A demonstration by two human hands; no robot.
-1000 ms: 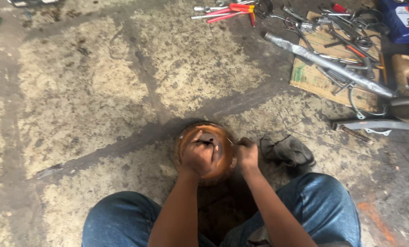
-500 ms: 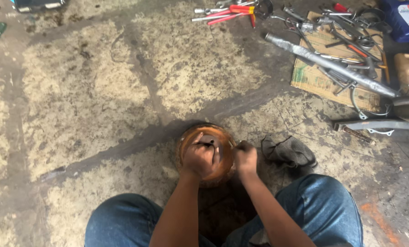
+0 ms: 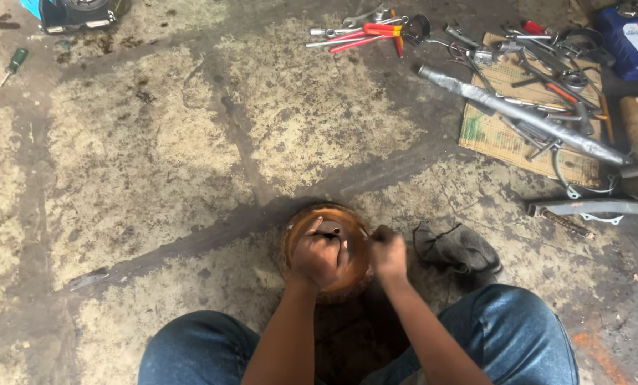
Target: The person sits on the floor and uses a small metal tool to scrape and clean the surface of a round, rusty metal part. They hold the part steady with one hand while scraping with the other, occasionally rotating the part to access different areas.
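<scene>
**Head view: both hands on a rusty round part, floor level**

We sat on the stained concrete floor [image 3: 155, 142] with our knees in blue jeans [image 3: 504, 335] spread to either side. Between them stood a rusty orange round metal part [image 3: 347, 274], upright on the floor and close against our legs.

Our left hand [image 3: 317, 255] lay over the top middle of the part, fingers curled down onto a darker piece at its centre; we could not tell whether the grip was firm or merely resting. Our right hand [image 3: 389, 253] was clenched at the part's right rim around a thin tool [image 3: 363, 232], only its short tip showing; what kind of tool, we could not tell.

Just right of the part lay a crumpled grey rag [image 3: 458, 249]. Well apart, toward the upper right, a flattened sheet of cardboard [image 3: 504, 139] carried a long grey metal pipe [image 3: 518, 114] and a tangle of wrenches. Red-handled pliers [image 3: 365, 36] lay near the top edge, a blue bottle [image 3: 629, 43] in the far right corner, and a green-handled screwdriver [image 3: 13, 63] at far left.
</scene>
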